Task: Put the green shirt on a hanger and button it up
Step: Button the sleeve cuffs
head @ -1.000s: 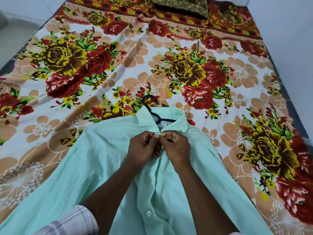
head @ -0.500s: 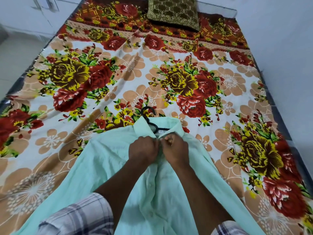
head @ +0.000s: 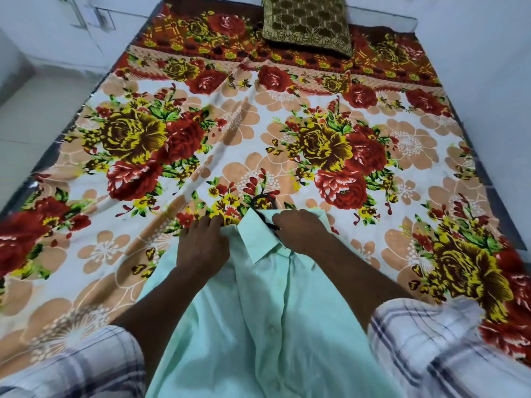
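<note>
left hand [head: 201, 248]: off the collar [head: 258, 239] button, now gripping the green shirt [head: 258, 326] at one shoulder
right hand [head: 301, 234]: moved apart too, now grips the other shoulder by the hanger [head: 263, 201]
collar: was open, now closed

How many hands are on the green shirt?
2. The left hand holds the green shirt at its shoulder, left of the collar; the right hand holds the collar's other side, by the black hanger hook.

The only camera sits on the person's head and looks forward and steeply down along the bed [head: 258, 133]. It is near to the left hand [head: 201, 248] and right hand [head: 298, 231] on the green shirt [head: 258, 311], low in the middle; the pillow [head: 307, 21] lies far, at the top edge.
</note>
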